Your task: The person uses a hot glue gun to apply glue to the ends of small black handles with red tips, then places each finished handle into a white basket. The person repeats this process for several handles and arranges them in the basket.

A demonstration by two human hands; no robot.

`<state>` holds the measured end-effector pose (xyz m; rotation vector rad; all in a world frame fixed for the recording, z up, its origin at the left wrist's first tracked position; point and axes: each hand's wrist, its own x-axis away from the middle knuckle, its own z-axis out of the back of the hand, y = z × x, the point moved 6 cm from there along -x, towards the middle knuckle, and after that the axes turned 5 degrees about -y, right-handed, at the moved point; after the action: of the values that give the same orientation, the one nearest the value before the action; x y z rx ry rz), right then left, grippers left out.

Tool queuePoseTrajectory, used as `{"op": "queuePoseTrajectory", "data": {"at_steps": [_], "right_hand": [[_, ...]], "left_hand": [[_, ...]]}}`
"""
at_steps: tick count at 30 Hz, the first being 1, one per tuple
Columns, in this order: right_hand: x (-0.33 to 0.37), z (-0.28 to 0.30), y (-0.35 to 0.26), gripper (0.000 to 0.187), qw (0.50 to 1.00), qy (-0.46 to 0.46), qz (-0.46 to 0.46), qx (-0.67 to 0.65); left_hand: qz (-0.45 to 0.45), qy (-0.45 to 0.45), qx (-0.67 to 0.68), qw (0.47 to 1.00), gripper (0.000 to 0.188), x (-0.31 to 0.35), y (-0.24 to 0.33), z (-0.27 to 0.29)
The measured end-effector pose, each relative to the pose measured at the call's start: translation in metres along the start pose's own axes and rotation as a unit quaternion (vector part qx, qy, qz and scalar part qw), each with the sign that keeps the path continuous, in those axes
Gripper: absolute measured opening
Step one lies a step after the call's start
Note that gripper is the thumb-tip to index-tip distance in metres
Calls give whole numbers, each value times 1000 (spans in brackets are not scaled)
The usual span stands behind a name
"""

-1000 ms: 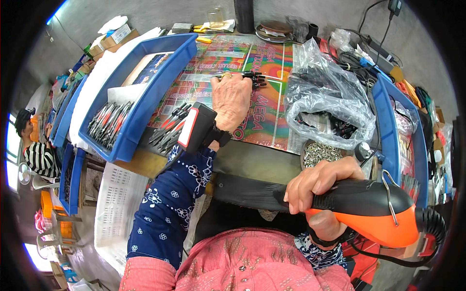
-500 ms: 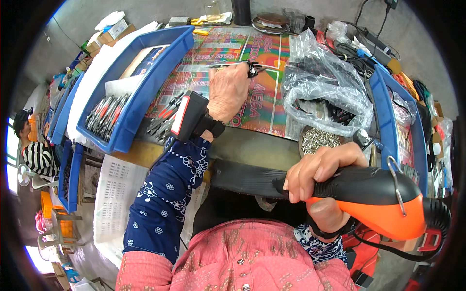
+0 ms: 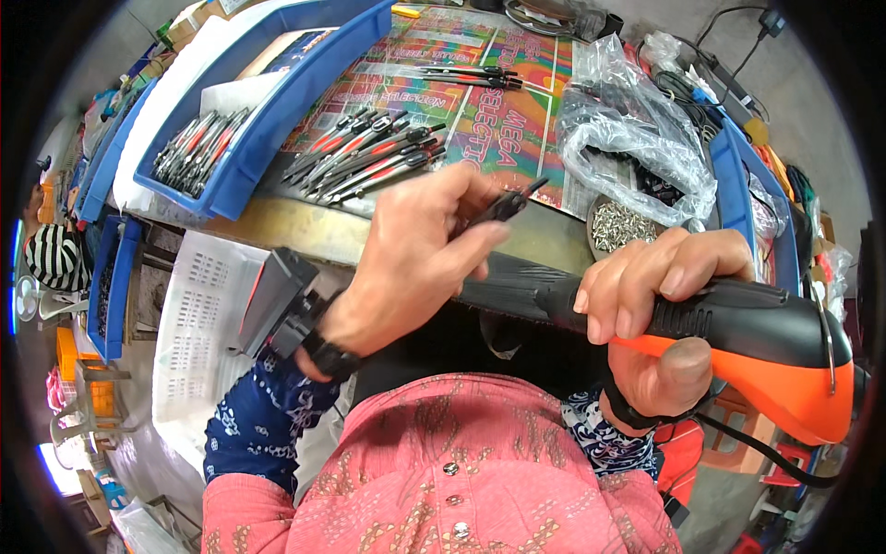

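We have the left hand [image 3: 406, 245] clamped on slim black pen-like pieces [image 3: 506, 205], pinched between thumb and fingers above the near edge of the wooden counter [image 3: 295, 222]; how many, we cannot tell. Our right hand [image 3: 651, 286] is wrapped around the neck of an orange-and-black power tool [image 3: 766, 342], thumb beneath and fingers over the top, close by on the right.

To do this well, we should pinch lightly but evenly, so the slim pieces neither roll nor splay, and leave the pointed ends free beyond the fingertips. The tool looks bulky, so a firm, level grip matters. We should also carry our left wrist clear of the loose pile of silver, black and red pens [image 3: 369, 152] just beyond it, and away from the small silvery metal parts [image 3: 620, 227] beyond our right hand.
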<state>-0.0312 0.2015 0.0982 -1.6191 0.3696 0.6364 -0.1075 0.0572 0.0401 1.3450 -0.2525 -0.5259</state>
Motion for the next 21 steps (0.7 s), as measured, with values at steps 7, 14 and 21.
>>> {"op": "queuePoseTrajectory", "data": {"at_steps": [7, 14, 21], "right_hand": [[-2, -12, 2, 46, 997, -67, 45, -10], [-5, -26, 6, 46, 991, -123, 50, -30], [-9, -33, 13, 47, 987, -144, 47, -45]], "left_hand": [[148, -8, 195, 969, 21, 63, -41, -8], [206, 12, 335, 919, 15, 84, -66, -27], [229, 35, 395, 889, 12, 82, -77, -36]]}}
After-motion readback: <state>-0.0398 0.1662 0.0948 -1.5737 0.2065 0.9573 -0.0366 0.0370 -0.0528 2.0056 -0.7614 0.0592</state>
